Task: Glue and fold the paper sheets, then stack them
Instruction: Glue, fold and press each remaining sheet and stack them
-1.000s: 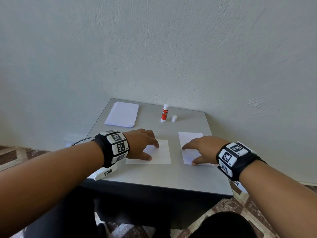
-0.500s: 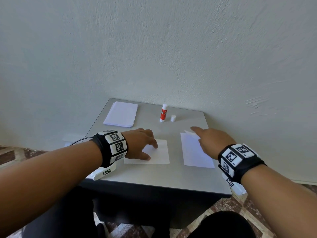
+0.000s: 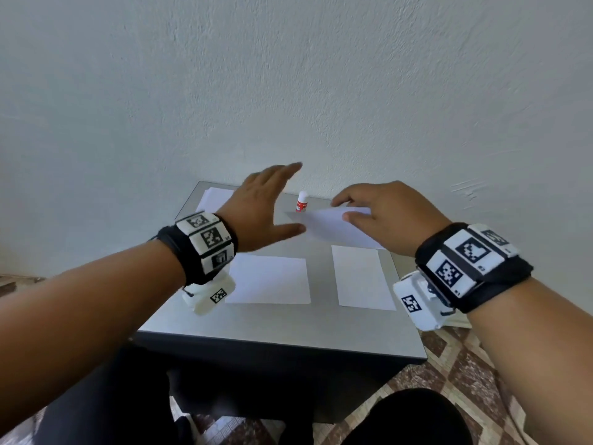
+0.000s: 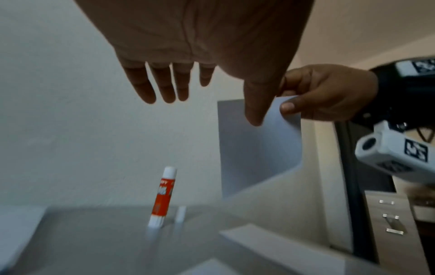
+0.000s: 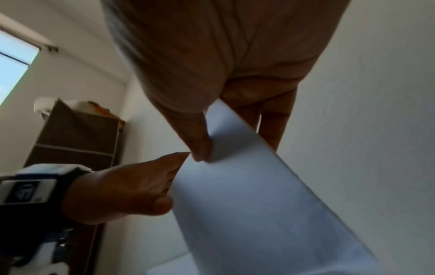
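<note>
My right hand (image 3: pixel 343 209) pinches a white paper sheet (image 3: pixel 337 231) between thumb and fingers and holds it in the air above the grey table (image 3: pixel 272 322). The same lifted sheet (image 4: pixel 259 145) hangs from the right hand (image 4: pixel 329 94) in the left wrist view. My left hand (image 3: pixel 282 200) is raised and open, fingers spread, its thumb close to the sheet's left edge; contact is unclear. Two more sheets lie flat on the table, one on the left (image 3: pixel 268 279) and one on the right (image 3: pixel 362 277). A red and white glue stick (image 3: pixel 302 203) stands upright behind them.
A stack of white paper (image 3: pixel 213 199) lies at the table's back left corner. The glue stick's white cap (image 4: pixel 180 214) stands just right of the glue stick (image 4: pixel 163 197). A pale wall rises directly behind the table. Patterned floor tiles (image 3: pixel 455 364) show on the right.
My right hand has picked a sheet up off the right-hand paper and lifted it. My left hand has left the left sheet, risen and opened beside the lifted sheet.
</note>
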